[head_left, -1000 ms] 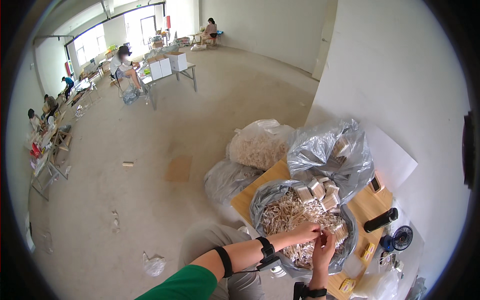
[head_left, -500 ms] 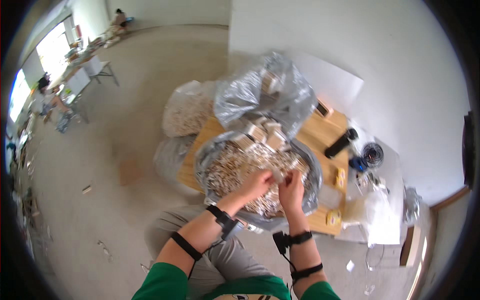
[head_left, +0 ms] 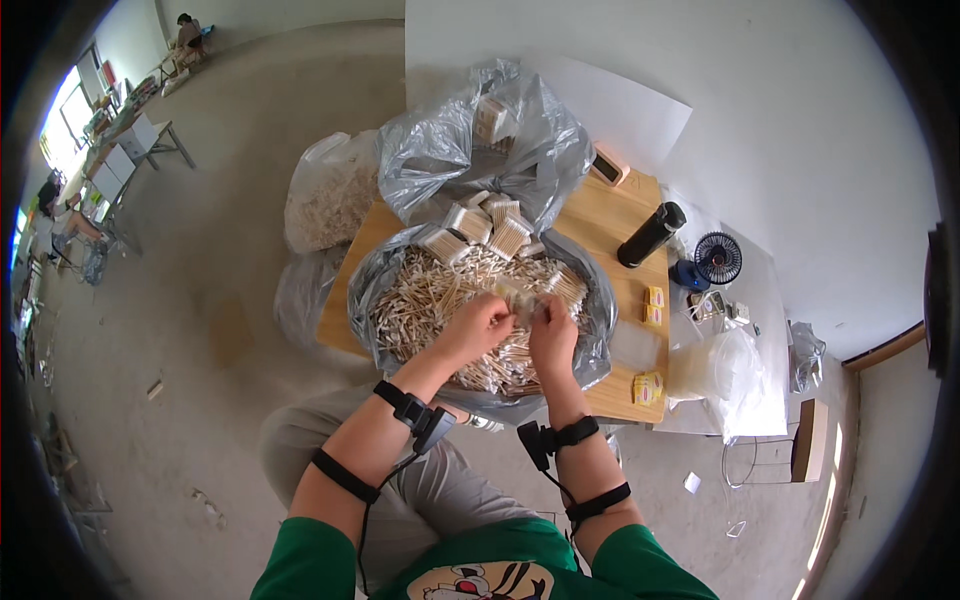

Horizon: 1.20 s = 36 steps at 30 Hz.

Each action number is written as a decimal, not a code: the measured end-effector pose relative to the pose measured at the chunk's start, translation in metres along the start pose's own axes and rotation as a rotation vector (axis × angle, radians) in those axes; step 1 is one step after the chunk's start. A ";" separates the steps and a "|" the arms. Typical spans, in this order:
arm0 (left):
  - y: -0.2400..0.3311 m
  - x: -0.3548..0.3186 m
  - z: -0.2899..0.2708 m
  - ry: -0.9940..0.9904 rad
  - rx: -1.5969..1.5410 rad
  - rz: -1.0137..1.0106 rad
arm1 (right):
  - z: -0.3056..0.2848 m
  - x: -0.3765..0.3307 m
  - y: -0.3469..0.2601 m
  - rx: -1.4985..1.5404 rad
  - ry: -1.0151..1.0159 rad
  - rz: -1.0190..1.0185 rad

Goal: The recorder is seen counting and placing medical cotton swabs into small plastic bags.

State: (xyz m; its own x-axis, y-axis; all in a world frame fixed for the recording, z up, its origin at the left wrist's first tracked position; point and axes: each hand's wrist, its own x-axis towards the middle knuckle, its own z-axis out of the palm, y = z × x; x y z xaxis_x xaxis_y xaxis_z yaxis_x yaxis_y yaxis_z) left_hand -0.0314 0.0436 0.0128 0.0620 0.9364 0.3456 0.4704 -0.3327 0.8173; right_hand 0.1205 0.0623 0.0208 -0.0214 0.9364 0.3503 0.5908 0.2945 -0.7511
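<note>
While swab packs (head_left: 508, 236) sit upper centre, loose swabs (head_left: 425, 300) lie unpacked mid-frame, left hand (head_left: 476, 328) and right hand (head_left: 553, 337) pinching clear film (head_left: 517, 296).

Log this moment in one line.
left hand: pinching clear plastic; right hand: same; below: loose swabs, grey bag; far side: swab bundles; table: black flask

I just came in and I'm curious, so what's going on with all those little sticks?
Someone's left hand and right hand are pinching a small see-through thing, too blurred to name, over a heap of loose cotton swabs. The heap sits in grey plastic at a wooden table, and bundles of swabs lie on its far side.
</note>
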 end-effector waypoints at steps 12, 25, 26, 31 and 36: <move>-0.022 0.015 -0.021 -0.022 -0.803 -0.605 | 0.015 0.012 0.036 0.740 -0.146 0.443; -0.007 0.012 -0.010 0.066 -0.045 -0.166 | 0.007 0.019 0.008 0.352 -0.216 -0.011; -0.007 0.013 -0.010 0.064 -0.045 -0.161 | 0.008 0.019 0.006 0.389 -0.217 0.073; -0.010 0.014 -0.013 0.162 -0.032 -0.064 | 0.012 0.021 0.006 0.477 -0.183 0.233; -0.006 0.016 -0.014 0.206 -0.011 -0.079 | 0.016 0.025 0.018 0.924 -0.167 0.312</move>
State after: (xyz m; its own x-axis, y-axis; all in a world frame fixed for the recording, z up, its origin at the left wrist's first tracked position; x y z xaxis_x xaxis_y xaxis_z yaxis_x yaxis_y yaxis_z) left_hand -0.0451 0.0593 0.0203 -0.1564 0.9175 0.3658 0.4571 -0.2611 0.8502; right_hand 0.1175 0.0947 0.0067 -0.1274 0.9913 0.0320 -0.2711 -0.0038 -0.9625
